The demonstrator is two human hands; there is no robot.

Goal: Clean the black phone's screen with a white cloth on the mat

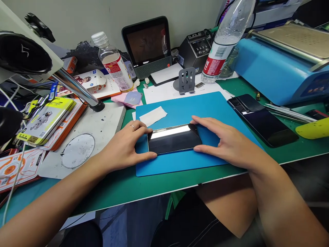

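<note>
Black smartphone (174, 140) seen lying on blue mat (161, 164), set between the two hands, its left end gripped between thumb and fingers of the left hand (130, 144), its right end held likewise by the right hand (221, 140), screen facing up.

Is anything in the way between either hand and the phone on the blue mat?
Nothing visible is. The left hand and right hand have fingertips at opposite ends of the phone. The white paper lies beyond it on the blue mat, outside both grips.
</note>
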